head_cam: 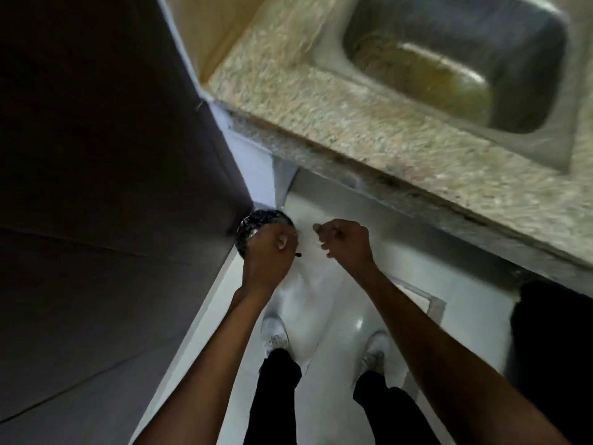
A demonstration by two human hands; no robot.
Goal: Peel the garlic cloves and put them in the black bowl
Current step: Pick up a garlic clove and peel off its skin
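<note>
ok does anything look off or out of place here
Yes. Both hands are held low over the white floor, away from the counter. A dark round object, possibly a bin, sits beneath the left hand. No garlic shows; image blurred.

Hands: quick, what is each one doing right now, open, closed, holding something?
Left hand: fingers curled, over a dark round bin on the floor; what it holds cannot be told.
Right hand: fingers curled; nothing visibly held, too blurred to be sure.

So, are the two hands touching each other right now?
Apart. The head view shows a clear strip of white floor between the left hand and the right hand; both have curled fingers.
</note>
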